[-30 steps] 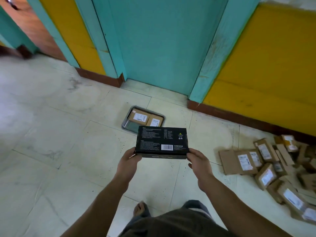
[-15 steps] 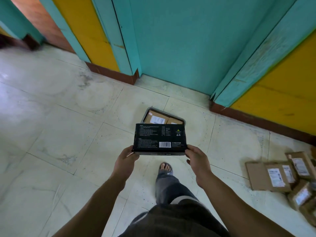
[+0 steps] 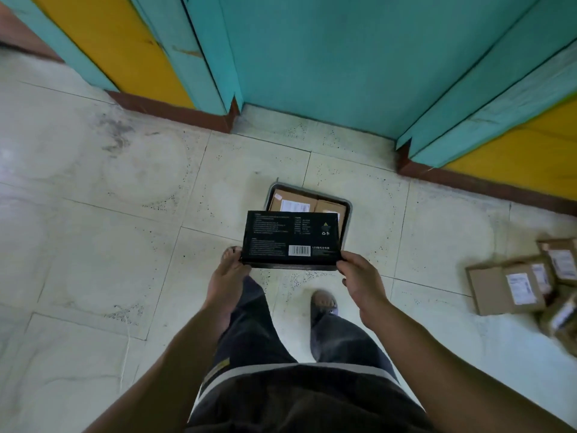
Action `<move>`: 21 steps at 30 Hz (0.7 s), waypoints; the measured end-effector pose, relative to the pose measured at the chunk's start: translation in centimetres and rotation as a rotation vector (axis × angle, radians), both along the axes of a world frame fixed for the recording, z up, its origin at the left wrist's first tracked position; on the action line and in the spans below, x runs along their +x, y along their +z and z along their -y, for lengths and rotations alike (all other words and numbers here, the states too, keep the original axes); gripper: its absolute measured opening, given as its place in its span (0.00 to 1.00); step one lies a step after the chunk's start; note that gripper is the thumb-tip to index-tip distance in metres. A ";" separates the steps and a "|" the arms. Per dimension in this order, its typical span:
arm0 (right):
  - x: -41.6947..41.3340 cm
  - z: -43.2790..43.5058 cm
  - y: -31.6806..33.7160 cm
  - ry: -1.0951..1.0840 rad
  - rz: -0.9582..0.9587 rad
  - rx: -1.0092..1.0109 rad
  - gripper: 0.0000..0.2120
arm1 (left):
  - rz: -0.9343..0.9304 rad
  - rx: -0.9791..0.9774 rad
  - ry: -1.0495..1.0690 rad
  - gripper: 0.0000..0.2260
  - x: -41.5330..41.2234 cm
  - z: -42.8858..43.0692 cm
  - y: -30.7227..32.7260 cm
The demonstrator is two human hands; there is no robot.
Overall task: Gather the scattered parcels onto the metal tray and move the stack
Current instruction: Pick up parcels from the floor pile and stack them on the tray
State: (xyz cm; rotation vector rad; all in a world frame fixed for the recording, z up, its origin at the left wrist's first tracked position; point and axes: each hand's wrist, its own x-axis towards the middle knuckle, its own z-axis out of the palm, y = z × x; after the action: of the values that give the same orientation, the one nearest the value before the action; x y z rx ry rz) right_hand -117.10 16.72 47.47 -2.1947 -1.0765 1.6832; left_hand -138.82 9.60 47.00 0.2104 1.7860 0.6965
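Because the metal tray (image 3: 347, 220) on the floor already holds two brown parcels (image 3: 292, 200) side by side, the black box (image 3: 290, 242), held aloft and hiding its near part, could land crooked or overhang the rim. The left hand (image 3: 227, 276) and right hand (image 3: 362, 276) pinch only its near corners, so it may tip.
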 end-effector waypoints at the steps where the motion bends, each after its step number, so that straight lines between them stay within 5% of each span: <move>1: -1.1 -0.3 -0.8 -0.018 0.022 -0.015 0.11 | 0.010 -0.018 -0.038 0.11 -1.2 -0.7 -1.3; 10: -10.4 -2.0 -8.4 -0.257 0.129 -0.160 0.10 | 0.068 -0.094 -0.288 0.10 -10.2 -6.3 -10.3; 21: -9.9 -3.4 -23.3 -0.358 0.174 -0.191 0.11 | 0.062 -0.150 -0.505 0.10 -9.8 -9.0 -25.1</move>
State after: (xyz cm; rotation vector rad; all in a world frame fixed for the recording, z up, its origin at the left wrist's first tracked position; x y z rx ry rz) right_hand -127.03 20.12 24.21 -2.5061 -0.5244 1.5111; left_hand -148.67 18.60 21.85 0.5103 1.6252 0.2053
